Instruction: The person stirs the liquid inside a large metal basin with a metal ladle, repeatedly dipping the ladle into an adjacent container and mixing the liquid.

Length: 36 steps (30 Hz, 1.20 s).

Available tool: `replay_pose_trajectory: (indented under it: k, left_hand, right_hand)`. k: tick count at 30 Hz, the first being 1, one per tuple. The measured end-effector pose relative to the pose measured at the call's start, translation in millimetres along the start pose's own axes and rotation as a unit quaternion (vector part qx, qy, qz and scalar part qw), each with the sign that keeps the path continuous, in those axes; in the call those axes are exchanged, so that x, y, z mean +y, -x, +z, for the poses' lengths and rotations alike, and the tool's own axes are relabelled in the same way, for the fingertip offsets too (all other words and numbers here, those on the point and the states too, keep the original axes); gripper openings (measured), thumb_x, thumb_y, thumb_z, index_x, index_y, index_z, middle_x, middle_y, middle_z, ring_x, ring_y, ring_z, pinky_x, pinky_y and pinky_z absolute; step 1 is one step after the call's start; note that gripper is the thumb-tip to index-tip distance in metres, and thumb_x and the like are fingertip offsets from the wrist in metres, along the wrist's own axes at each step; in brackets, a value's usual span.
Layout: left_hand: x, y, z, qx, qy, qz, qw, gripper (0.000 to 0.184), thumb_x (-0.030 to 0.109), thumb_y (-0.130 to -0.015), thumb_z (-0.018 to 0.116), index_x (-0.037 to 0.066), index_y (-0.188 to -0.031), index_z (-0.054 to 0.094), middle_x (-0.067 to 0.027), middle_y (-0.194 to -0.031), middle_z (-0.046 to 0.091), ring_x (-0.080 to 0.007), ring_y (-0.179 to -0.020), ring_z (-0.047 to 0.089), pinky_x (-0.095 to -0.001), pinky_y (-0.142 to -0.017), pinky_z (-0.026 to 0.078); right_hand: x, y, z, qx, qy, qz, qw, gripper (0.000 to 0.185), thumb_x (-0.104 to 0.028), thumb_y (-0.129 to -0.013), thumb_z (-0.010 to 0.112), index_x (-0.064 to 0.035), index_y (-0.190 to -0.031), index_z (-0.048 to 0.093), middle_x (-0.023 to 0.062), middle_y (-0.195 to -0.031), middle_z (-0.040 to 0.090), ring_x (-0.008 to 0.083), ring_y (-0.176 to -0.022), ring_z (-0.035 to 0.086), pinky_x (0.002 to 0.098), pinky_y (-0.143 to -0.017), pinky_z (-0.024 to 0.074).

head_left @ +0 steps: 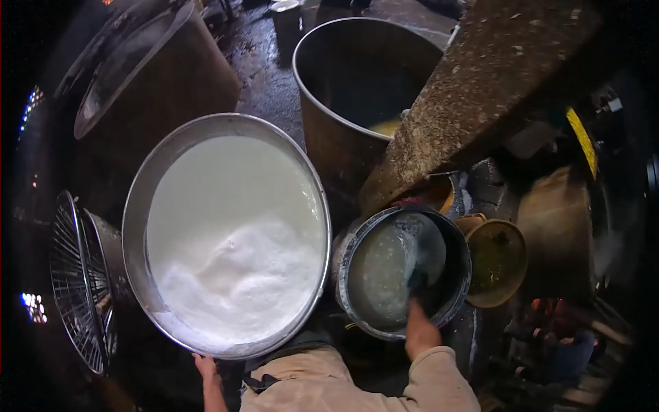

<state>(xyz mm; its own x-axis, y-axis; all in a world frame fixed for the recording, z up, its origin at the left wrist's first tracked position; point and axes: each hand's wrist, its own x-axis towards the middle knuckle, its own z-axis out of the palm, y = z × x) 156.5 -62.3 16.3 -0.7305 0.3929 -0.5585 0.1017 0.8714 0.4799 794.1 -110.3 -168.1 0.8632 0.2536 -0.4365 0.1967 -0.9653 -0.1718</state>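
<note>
A wide metal vat (pixel 237 182) of white, milky liquid with thick foam on its near half stands in front of me. My left hand (pixel 206 367) is at its near left edge, fingers closed against the rim. To the right is a dark bucket (pixel 465 275) with cloudy, bubbly liquid inside. My right hand (pixel 421 332) reaches over the bucket's near rim, closed around the dark handle of what looks like a scoop (pixel 418 277). Blur and the bucket's shadow obscure the scoop's shape.
A large metal barrel (pixel 336 127) stands behind, partly covered by a thick, crusted beam (pixel 473 89). Another big vessel (pixel 165 75) is at upper left. A wire strainer (pixel 75 281) stands at far left. Right of the bucket is a round yellowish container (pixel 508 295).
</note>
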Motion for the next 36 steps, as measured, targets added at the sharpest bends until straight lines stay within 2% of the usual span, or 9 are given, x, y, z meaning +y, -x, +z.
replay_pose_trajectory:
  k: [4, 6, 12, 16, 17, 18, 20, 24, 36]
  left_hand:
    - [-18.3, -31.0, -6.0, -0.022, 0.077, 0.03, 0.996, 0.071, -0.004, -0.085, 0.045, 0.001, -0.146, 0.008, -0.0165, -0.126, 0.049, -0.027, -0.097, 0.058, -0.0387, -0.079, 0.053]
    - [29.0, 8.7, 2.4, -0.002, -0.077, 0.01, 0.997, 0.072, -0.004, -0.084, 0.046, 0.0, -0.146, 0.009, -0.0161, -0.126, 0.049, -0.027, -0.1, 0.057, -0.038, -0.081, 0.052]
    - [-22.8, -48.4, -16.0, 0.031, -0.152, 0.029, 0.987, 0.065, -0.004, -0.082, 0.049, -0.008, -0.141, 0.021, -0.0164, -0.118, 0.056, -0.02, -0.099, 0.055, -0.0274, -0.084, 0.045]
    - [-22.0, -48.1, -15.1, 0.039, -0.193, 0.05, 0.979, 0.065, -0.003, -0.081, 0.051, -0.009, -0.14, 0.023, -0.0165, -0.114, 0.058, -0.0201, -0.096, 0.057, -0.0268, -0.084, 0.045]
    - [-42.3, -65.9, -20.4, 0.032, -0.124, 0.054, 0.99, 0.066, -0.003, -0.081, 0.052, -0.009, -0.14, 0.023, -0.0165, -0.113, 0.058, -0.0201, -0.094, 0.057, -0.0269, -0.083, 0.045]
    - [-19.3, -40.9, -14.6, 0.024, -0.097, 0.032, 0.994, 0.066, -0.003, -0.081, 0.052, -0.009, -0.14, 0.024, -0.0163, -0.114, 0.058, -0.02, -0.094, 0.057, -0.027, -0.083, 0.045]
    - [55.8, 34.4, 6.4, 0.01, -0.043, -0.013, 0.999, 0.065, -0.004, -0.08, 0.052, -0.008, -0.14, 0.025, -0.016, -0.114, 0.058, -0.0196, -0.094, 0.057, -0.0273, -0.083, 0.045]
    - [-37.7, -54.9, -15.1, 0.001, 0.011, 0.078, 0.997, 0.065, -0.005, -0.08, 0.051, -0.008, -0.139, 0.026, -0.0143, -0.115, 0.057, -0.0196, -0.094, 0.057, -0.0277, -0.082, 0.045]
    - [-72.2, -85.0, -7.6, -0.041, 0.096, 0.117, 0.988, 0.06, -0.009, -0.086, 0.05, -0.003, -0.141, 0.027, -0.0111, -0.116, 0.055, -0.0177, -0.092, 0.054, -0.0267, -0.079, 0.046]
  right_hand:
    - [0.8, 10.6, 85.3, -0.079, -0.103, 0.004, 0.992, 0.034, -0.039, -0.085, 0.056, -0.0108, -0.102, 0.064, 0.0151, -0.097, 0.062, 0.031, -0.091, 0.059, 0.0428, -0.074, 0.0481]
    - [3.2, 15.9, 120.4, -0.14, -0.188, 0.028, 0.972, 0.03, -0.036, -0.085, 0.056, -0.0113, -0.101, 0.064, 0.0135, -0.094, 0.062, 0.0294, -0.087, 0.059, 0.0418, -0.07, 0.0482]
    - [22.3, 5.9, 179.5, -0.355, -0.383, 0.104, 0.846, 0.02, -0.027, -0.084, 0.056, -0.0127, -0.096, 0.064, 0.0087, -0.085, 0.062, 0.0245, -0.075, 0.06, 0.0387, -0.06, 0.0482]
    - [51.2, -14.1, 185.3, -0.408, -0.276, -0.163, 0.854, 0.014, -0.021, -0.083, 0.057, -0.0137, -0.092, 0.063, 0.0055, -0.08, 0.062, 0.0213, -0.067, 0.06, 0.0367, -0.053, 0.0483]
    - [58.2, -20.3, 184.4, -0.43, -0.308, -0.131, 0.838, 0.012, -0.02, -0.083, 0.057, -0.0139, -0.091, 0.063, 0.0047, -0.078, 0.062, 0.0205, -0.065, 0.06, 0.0362, -0.052, 0.0483]
    - [58.2, -27.4, 182.0, -0.483, -0.418, 0.081, 0.765, 0.006, -0.017, -0.081, 0.058, -0.0144, -0.086, 0.061, 0.0042, -0.069, 0.059, 0.0196, -0.055, 0.057, 0.0339, -0.045, 0.0462]
    - [40.8, -13.9, 149.4, -0.466, -0.43, 0.117, 0.765, 0.004, -0.016, -0.081, 0.06, -0.0139, -0.082, 0.057, 0.0037, -0.064, 0.054, 0.0183, -0.049, 0.053, 0.0324, -0.042, 0.0439]
    - [26.3, -2.8, 79.3, -0.454, -0.356, 0.139, 0.805, 0.01, -0.012, -0.079, 0.063, -0.0094, -0.08, 0.053, 0.005, -0.06, 0.05, 0.0164, -0.044, 0.05, 0.0322, -0.04, 0.0426]
    - [10.2, 71.5, -146.0, -0.395, -0.207, 0.02, 0.895, 0.018, -0.005, -0.076, 0.067, -0.0017, -0.084, 0.051, 0.004, -0.061, 0.051, 0.0136, -0.05, 0.052, 0.0295, -0.043, 0.0455]
